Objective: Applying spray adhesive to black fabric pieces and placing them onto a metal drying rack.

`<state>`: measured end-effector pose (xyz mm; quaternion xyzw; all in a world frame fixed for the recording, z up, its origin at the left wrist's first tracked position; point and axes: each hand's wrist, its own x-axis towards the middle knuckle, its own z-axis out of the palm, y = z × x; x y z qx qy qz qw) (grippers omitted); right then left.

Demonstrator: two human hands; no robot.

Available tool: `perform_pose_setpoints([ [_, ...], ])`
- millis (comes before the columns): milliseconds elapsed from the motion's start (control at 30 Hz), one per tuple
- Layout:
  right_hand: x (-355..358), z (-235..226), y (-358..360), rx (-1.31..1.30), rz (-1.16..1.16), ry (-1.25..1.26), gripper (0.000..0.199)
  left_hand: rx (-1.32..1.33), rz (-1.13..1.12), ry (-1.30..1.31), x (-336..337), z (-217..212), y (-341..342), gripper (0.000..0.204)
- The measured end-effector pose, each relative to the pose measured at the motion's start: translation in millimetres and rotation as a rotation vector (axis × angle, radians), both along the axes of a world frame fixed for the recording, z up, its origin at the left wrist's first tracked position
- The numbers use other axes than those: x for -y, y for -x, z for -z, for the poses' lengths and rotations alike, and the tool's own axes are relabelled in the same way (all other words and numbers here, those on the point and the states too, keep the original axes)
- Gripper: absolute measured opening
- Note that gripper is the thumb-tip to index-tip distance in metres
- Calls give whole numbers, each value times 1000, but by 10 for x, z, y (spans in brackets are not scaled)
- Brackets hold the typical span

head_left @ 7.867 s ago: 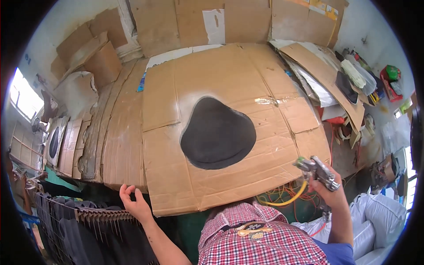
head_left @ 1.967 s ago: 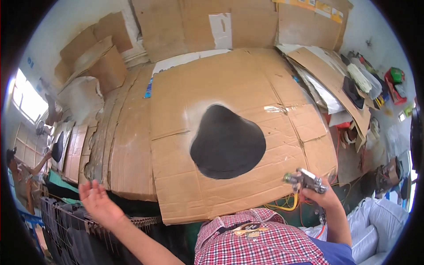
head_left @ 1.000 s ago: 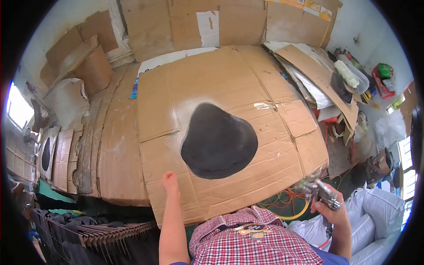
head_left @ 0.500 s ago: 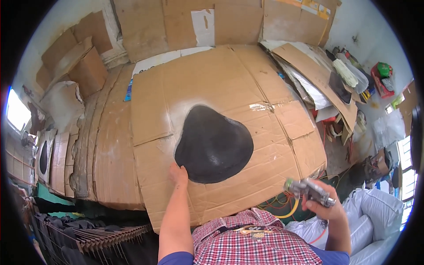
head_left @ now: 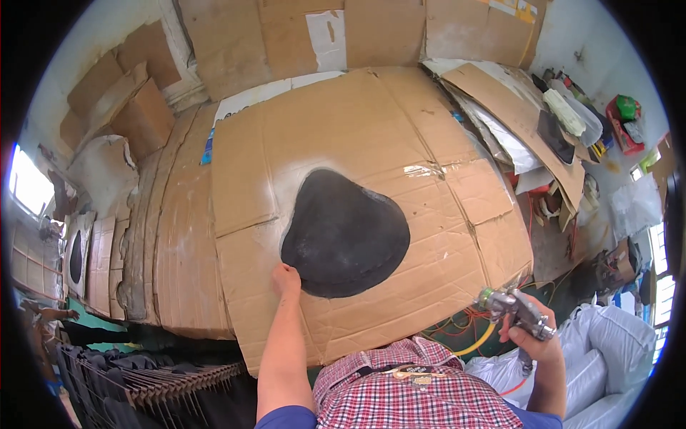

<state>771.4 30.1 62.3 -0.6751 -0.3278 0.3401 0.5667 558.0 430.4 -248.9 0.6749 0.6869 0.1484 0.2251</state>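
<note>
A black, rounded-triangular flat piece (head_left: 346, 236) lies on a large cardboard sheet (head_left: 321, 129), with pale spray haze on the cardboard around its upper left edge. At the piece's lower left edge is my left hand (head_left: 287, 280), its fingers closed together on the rim; the fingertips are partly hidden. My right hand (head_left: 537, 343) is wrapped round a metal spray gun (head_left: 518, 314), held off the cardboard's near right corner. The gun's nozzle points left. A yellow hose (head_left: 480, 344) shows below the gun.
Black pieces hang on a rack (head_left: 186, 382) at the lower left. White sacks (head_left: 607, 336) are piled to my right. Stacked cardboard (head_left: 522, 121) and clutter fill the far right. Another person's hand (head_left: 69, 314) shows at the far left. Cardboard panels (head_left: 386, 36) line the back.
My right hand and the spray gun have shifted slightly right. The bright sheen on the black piece has faded. Another person's hand has come into view at the far left.
</note>
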Motion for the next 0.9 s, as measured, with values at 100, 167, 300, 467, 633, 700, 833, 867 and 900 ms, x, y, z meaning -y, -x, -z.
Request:
perform_pose_setpoints([
  [100,197,42,-96,-32,-69,20,54,52,-28,47,-18,-14,-14,12],
  [167,158,51,-76,-66,-62,-5,54,89,-21,61,-29,-54,-48,12],
  [300,-100,75,-61,-65,140,-100,55,120,-77,21,-60,117,-121,11],
  [467,72,186,-118,-132,-160,-61,57,768,-471,336,-14,221,-174,13],
  [633,37,63,-182,-35,87,-49,57,1133,-597,486,2,95,-201,18],
  [700,168,78,-316,25,59,23,56,1132,-545,520,63,47,-229,19],
  [833,271,118,-276,-112,-68,30,56,1087,-446,543,124,-13,-264,22],
  [867,199,91,-221,-153,-31,9,55,1095,-413,539,122,-8,-253,23],
  [900,116,108,-204,-153,-37,5,55,1097,-415,532,119,-5,-244,23],
])
